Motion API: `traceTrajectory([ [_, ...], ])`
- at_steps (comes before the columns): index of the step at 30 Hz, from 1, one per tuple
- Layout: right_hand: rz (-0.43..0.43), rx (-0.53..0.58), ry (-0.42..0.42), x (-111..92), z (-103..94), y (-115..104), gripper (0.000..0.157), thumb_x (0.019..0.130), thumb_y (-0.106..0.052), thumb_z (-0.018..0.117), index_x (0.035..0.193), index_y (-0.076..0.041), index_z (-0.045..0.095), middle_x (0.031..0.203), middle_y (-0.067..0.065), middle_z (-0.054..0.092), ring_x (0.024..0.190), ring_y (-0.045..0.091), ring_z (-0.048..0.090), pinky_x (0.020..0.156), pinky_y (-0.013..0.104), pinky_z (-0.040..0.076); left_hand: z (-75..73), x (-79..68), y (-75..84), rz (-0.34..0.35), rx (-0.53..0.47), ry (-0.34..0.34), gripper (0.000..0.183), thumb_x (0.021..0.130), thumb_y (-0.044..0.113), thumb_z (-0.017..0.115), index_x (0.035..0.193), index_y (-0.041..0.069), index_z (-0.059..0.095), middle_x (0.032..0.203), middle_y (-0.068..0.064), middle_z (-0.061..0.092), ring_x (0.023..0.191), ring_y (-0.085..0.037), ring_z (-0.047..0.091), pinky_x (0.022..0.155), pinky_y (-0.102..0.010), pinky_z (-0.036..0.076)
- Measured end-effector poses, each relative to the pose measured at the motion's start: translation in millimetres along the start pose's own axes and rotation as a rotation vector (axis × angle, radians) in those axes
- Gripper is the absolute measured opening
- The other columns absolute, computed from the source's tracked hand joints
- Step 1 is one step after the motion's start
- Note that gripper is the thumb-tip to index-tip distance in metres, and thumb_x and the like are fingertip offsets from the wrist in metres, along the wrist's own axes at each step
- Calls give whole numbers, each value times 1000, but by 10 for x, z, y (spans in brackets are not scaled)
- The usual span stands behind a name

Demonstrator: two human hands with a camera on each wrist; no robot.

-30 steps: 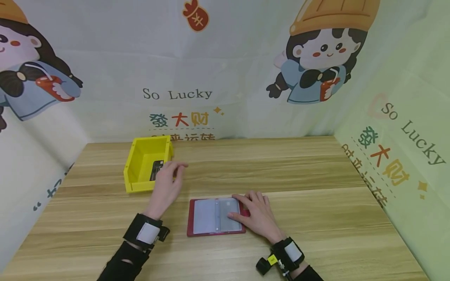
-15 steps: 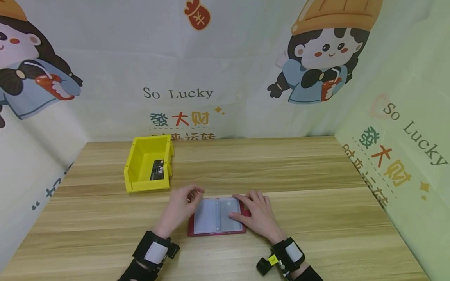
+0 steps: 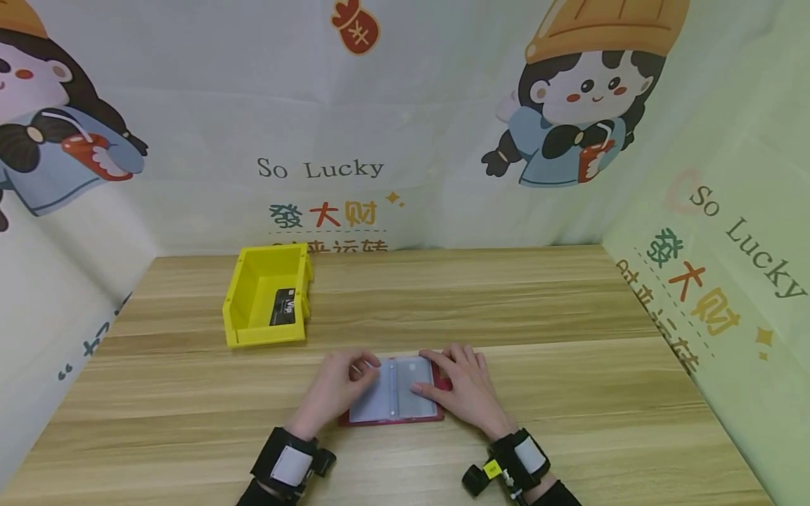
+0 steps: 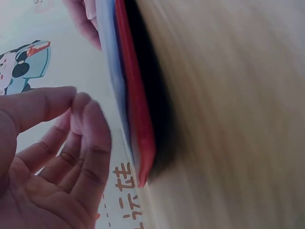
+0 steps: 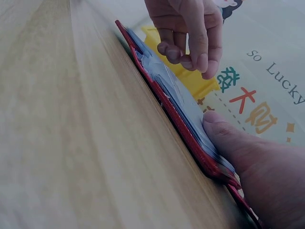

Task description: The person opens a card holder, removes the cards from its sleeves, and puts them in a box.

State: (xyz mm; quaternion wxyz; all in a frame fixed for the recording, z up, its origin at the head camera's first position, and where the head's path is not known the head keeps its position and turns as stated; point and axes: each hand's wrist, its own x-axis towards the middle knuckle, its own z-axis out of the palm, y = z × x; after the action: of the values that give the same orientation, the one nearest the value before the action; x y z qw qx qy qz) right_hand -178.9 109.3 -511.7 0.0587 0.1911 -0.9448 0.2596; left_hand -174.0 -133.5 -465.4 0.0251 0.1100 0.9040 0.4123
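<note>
A small red card holder (image 3: 394,418) lies open on the table, its clear plastic sleeves (image 3: 414,393) showing on both sides of the spine. Over its left page hovers my left hand (image 3: 342,386), fingers curled and thumb tip meeting the index fingertip. In the left wrist view nothing shows between those fingertips. My right hand (image 3: 465,386) rests on the right side of the holder, thumb on the page and fingers spread across the upper right corner. The right wrist view shows that thumb (image 5: 224,136) pressing at the page's edge; the other fingers are hidden there.
Behind and left of the holder stands a yellow bin (image 3: 237,327). Inside it lies a black card (image 3: 283,307) marked "Vip". The wooden table (image 3: 601,393) meets a printed cloth (image 3: 443,140) at the back and on both sides.
My left hand has come from the yellow bin's right side, toward me and rightward, to above the holder's left page. The right hand stays in place on the holder.
</note>
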Motion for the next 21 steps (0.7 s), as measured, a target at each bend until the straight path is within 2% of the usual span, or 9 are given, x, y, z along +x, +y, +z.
traceTrajectory([
  [5, -3, 7, 7, -4, 0, 1, 62, 84, -56, 73, 136, -23, 63, 98, -2, 50, 91, 17, 38, 83, 34, 25, 4, -13, -18, 31, -47, -99, 10, 89, 6, 73, 98, 4, 70, 83, -3, 68, 74, -10, 58, 66, -20, 48],
  [10, -9, -2, 18, -14, -6, -4, 61, 84, -55, 73, 135, -23, 63, 98, -2, 51, 92, 17, 39, 83, 34, 25, -3, -21, -26, 11, -118, -172, 18, 85, 4, 76, 102, 1, 70, 84, -5, 66, 74, -13, 57, 65, -20, 47],
  [21, -2, 50, 34, 7, 3, -37, 60, 83, -50, 77, 131, -18, 64, 101, -1, 56, 93, 16, 42, 84, 34, 27, 18, -4, 7, -47, -92, -196, 21, 81, 2, 79, 100, 1, 71, 81, -3, 63, 71, -13, 54, 62, -20, 43],
])
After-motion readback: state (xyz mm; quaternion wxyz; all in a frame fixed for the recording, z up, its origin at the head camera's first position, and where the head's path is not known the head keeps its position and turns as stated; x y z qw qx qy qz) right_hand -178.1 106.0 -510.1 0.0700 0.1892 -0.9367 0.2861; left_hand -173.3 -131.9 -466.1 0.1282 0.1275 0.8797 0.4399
